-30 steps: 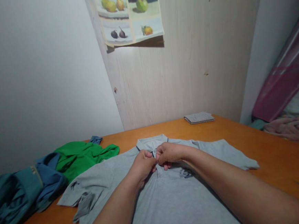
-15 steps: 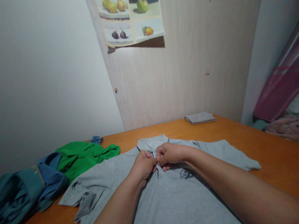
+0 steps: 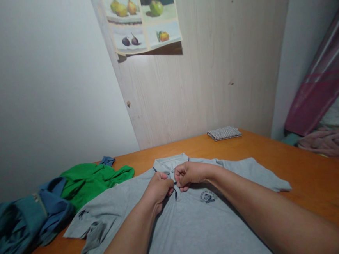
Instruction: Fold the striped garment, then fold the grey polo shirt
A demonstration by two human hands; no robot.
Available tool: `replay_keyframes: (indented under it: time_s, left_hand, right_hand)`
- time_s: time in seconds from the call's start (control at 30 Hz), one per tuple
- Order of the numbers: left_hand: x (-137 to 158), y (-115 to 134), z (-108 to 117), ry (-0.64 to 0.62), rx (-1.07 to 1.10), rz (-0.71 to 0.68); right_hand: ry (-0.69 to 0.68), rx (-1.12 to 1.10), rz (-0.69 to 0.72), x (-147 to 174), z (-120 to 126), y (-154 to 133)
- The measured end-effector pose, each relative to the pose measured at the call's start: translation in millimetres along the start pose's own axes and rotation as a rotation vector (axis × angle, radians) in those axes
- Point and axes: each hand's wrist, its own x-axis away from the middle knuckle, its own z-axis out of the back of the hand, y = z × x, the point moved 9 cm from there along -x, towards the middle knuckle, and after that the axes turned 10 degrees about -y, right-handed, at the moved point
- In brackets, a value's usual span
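Note:
A light grey polo shirt (image 3: 201, 226) lies spread face up, its collar (image 3: 171, 163) toward the wall and a dark printed emblem (image 3: 207, 197) on its chest. Just below the collar, my left hand (image 3: 160, 187) pinches one edge of the front placket. My right hand (image 3: 186, 175) is closed on the opposite edge, a small gap from the left. Dark trim shows between the two hands. The fingers hide any button there.
Green cloth (image 3: 88, 182) and blue-teal garments (image 3: 21, 221) lie heaped at the left of the orange table (image 3: 318, 193). A checked notebook-like item (image 3: 224, 133) rests near the back edge. Fruit pictures (image 3: 145, 21) hang on the wall; a pink curtain-like sheet (image 3: 315, 80) is at the right.
My hands have drawn slightly apart at the placket, opening a small gap between the fingers. The emblem shows more fully. The whole view has shifted a little.

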Motion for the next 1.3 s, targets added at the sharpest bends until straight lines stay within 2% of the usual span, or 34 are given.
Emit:
replay_keyframes:
  time_s: [0.23, 0.4, 0.5, 0.63, 0.73, 0.87, 0.93, 1.1, 1.3]
  left_hand:
    - [1, 2, 1, 0.011, -0.046, -0.042]
    - [-2, 8, -8, -0.063, -0.115, -0.183]
    - [-2, 15, -10, -0.071, -0.273, -0.277]
    - [5, 26, -14, -0.044, -0.634, -0.390]
    - [10, 31, -14, 0.000, -0.841, -0.374]
    - [9, 31, -9, 0.046, -0.943, -0.295]
    - [6, 32, -5, 0.067, -0.956, -0.291]
    - [-3, 30, 2, 0.073, -0.945, -0.299]
    - [-5, 30, 1, 0.060, -0.900, -0.330]
  right_hand:
    - [0.051, 0.019, -0.030, 0, 3, 2]
    - [0.151, 0.123, -0.117, 1, 8, 1]
    - [0.158, 0.156, -0.150, 3, 6, -1]
    - [0.170, 0.296, -0.197, 5, 3, -6]
    - [0.184, 0.439, -0.244, 5, 4, -6]
    - [0.206, 0.546, -0.304, 5, 11, 0]
    - [0.255, 0.553, -0.299, 4, 19, 3]
    - [0.475, 0.574, -0.207, 2, 44, 4]
    - [0.597, 0.725, -0.065, 3, 53, -6]
